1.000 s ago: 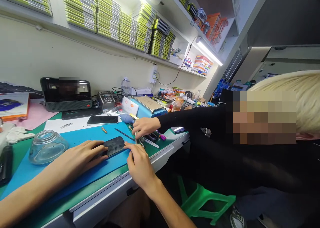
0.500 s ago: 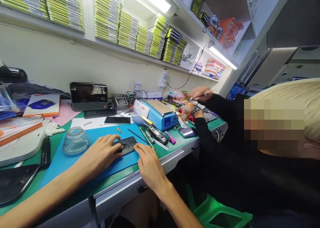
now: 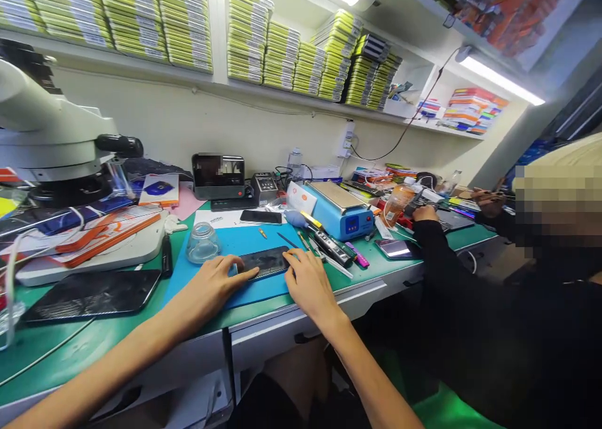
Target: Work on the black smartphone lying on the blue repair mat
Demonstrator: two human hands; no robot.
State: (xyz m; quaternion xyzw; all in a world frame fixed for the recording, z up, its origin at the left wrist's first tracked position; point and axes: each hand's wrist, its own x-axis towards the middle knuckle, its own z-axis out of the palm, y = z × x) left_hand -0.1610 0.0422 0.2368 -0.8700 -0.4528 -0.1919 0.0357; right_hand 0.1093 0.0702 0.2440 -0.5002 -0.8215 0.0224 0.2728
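A dark smartphone (image 3: 268,263) lies across a blue mat (image 3: 256,298) with its glossy face up. My left hand (image 3: 217,283) grips its left end, the thumb stretched over the face. At the other end, my right hand (image 3: 310,283) has its fingertips closed on the right edge. A glass jar (image 3: 203,246) stands just beyond my left hand. Tweezers and pens lie to the right of the phone, near a black pen-shaped tool (image 3: 333,247). Behind the phone, a second black phone (image 3: 261,217) rests on white paper.
A microscope (image 3: 56,140) rises at the left, with a large dark tablet (image 3: 94,294) in front. A blue heating plate (image 3: 345,219) stands right of the mat. A co-worker in black sleeves (image 3: 442,259) sits close on my right.
The view has swung left, bringing the microscope in. My left thumb now reaches across the phone's face. The co-worker's raised hand has moved right, away from the orange bottle.
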